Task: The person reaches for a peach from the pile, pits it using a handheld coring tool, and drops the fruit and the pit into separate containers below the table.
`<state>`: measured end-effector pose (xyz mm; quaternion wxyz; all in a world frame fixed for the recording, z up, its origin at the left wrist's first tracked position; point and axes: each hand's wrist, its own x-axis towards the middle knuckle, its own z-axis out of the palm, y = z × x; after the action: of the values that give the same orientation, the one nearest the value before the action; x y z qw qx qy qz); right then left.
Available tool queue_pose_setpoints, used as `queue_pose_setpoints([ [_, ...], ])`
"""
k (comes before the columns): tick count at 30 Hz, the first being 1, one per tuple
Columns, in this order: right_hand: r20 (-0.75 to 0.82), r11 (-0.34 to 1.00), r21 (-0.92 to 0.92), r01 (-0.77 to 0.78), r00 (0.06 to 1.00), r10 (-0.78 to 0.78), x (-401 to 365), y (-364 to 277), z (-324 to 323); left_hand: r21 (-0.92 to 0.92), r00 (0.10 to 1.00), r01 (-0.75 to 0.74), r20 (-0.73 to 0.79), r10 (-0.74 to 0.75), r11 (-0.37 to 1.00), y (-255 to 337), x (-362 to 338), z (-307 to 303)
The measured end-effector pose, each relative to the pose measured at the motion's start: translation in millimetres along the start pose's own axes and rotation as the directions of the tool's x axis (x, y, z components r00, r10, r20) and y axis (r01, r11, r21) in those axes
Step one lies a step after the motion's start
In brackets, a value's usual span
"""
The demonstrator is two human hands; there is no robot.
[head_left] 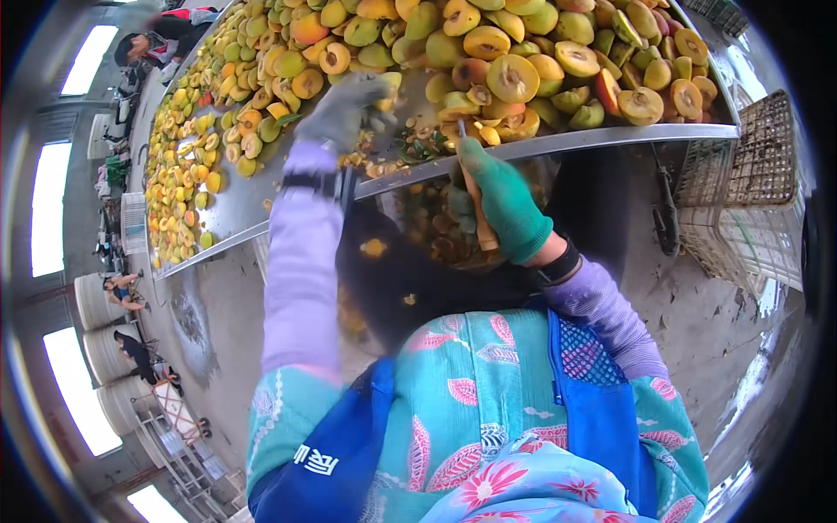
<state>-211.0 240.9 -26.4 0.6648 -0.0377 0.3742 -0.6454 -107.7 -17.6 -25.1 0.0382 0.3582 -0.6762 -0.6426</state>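
Note:
My right hand [510,205], in a green knitted glove, is wrapped round the wooden handle of a knife [473,196]. Its thin blade points away from me, over the table's near edge. My left hand [344,112], in a grey glove, is smeared by motion just above the metal table. A yellow-green piece of fruit [390,87] shows at its fingertips; I cannot tell whether the fingers grip it. Around both hands lie cut halves of apricot-like fruit [513,78], some with pits showing. Small scraps and pits [397,150] are gathered between the hands along the edge.
The metal table's rim [610,136] runs across in front of me. Below it, between my legs, is a container of fruit pieces [436,222]. Stacked plastic crates [741,192] stand on the right. Other people [135,349] and large pale tubs [98,301] are off to the left.

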Motion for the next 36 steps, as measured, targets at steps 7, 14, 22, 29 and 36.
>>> queue_pose_setpoints([
  [7,0.268,0.454,-0.759,0.467,0.859,-0.436,24,15,20,-0.142,0.882,-0.405,-0.321,0.345,0.903,-24,-90,73],
  [14,0.253,0.401,-0.811,0.426,0.873,-0.417,12,20,22,0.066,0.785,-0.465,-0.431,0.446,0.883,-22,-94,95],
  [22,0.182,0.562,-0.726,0.396,0.899,-0.399,11,45,30,-0.338,0.836,-0.404,-0.514,0.193,0.85,-23,-99,105],
  [29,0.182,0.686,-0.599,0.413,0.904,-0.386,12,38,26,-0.268,0.739,-0.502,-0.626,0.247,0.822,-33,-79,115],
  [36,0.115,0.71,-0.571,0.412,0.896,-0.428,4,47,37,-0.15,0.75,-0.478,-0.583,0.313,0.865,-19,-96,118],
])
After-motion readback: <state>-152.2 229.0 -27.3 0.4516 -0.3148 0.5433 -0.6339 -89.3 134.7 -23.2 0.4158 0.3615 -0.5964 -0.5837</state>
